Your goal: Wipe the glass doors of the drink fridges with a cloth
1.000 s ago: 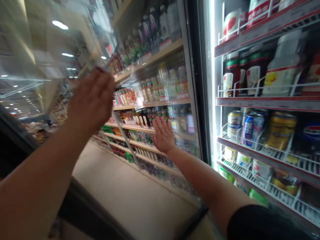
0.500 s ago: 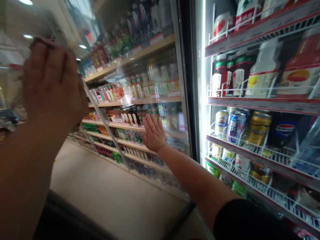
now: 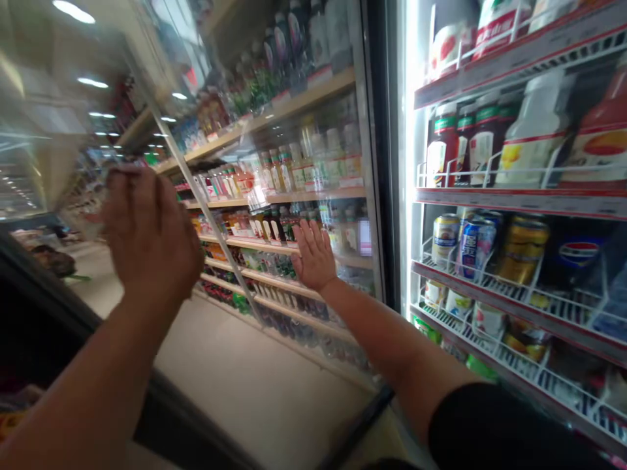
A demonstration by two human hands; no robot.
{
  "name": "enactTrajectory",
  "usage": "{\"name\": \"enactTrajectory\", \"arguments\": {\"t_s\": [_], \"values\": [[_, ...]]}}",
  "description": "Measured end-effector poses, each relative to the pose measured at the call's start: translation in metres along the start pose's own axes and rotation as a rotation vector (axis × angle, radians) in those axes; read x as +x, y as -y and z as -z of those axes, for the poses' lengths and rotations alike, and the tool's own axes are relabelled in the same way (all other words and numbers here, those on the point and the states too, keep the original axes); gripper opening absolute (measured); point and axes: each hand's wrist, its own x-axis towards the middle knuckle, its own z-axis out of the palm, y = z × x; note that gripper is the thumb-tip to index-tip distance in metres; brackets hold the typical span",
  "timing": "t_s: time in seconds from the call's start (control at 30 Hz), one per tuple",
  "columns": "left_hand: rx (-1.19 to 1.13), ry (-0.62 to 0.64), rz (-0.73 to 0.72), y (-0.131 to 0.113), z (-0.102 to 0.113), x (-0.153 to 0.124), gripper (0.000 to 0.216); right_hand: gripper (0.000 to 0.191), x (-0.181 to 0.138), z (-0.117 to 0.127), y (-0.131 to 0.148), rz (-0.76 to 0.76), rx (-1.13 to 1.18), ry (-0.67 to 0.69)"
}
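My left hand (image 3: 149, 245) is raised at the left with its fingers together, pressing against the clear glass door. A thin brownish-pink edge, apparently a folded cloth (image 3: 128, 168), shows just past the fingertips; most of it is hidden under the palm. Lower and further right, my right hand (image 3: 313, 254) lies flat against the same glass, fingers stretched and slightly apart, holding nothing. The glass door stands swung out from a lit drinks fridge, and its dark frame (image 3: 376, 130) runs upright to the right of that hand.
To the right, fridge shelves (image 3: 519, 201) with white wire dividers hold bottles and cans (image 3: 475, 245). Through the glass, wooden store shelves (image 3: 289, 194) full of bottles line an aisle with a pale floor (image 3: 235, 385). A dark door edge (image 3: 59, 281) slants across the lower left.
My left hand has moved down and to the right across the glass. My right hand stays flat in the same place on the door, while the view has shifted slightly left.
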Motion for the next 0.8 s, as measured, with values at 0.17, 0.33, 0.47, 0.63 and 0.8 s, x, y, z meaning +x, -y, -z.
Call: {"name": "enactTrajectory", "arguments": {"t_s": [0.17,0.33,0.47,0.63,0.8], "values": [[-0.082,0.315,-0.439,-0.017,-0.001,-0.047,0.072,0.065,-0.001,-0.001,0.0,-0.002,0.021,0.006],[0.025,0.026,0.033,0.013,0.022,-0.051,0.08,0.062,-0.001,0.001,0.0,-0.001,0.016,0.012],[-0.021,0.086,-0.061,-0.016,0.016,-0.108,0.086,0.062,-0.001,0.002,0.0,-0.016,0.017,0.015],[-0.002,0.19,-0.115,-0.031,0.018,-0.157,0.085,0.063,-0.002,0.001,0.0,-0.017,0.03,0.007],[0.043,0.088,0.208,-0.034,0.024,-0.173,0.09,0.062,-0.002,-0.001,0.001,-0.018,0.038,-0.02]]}}
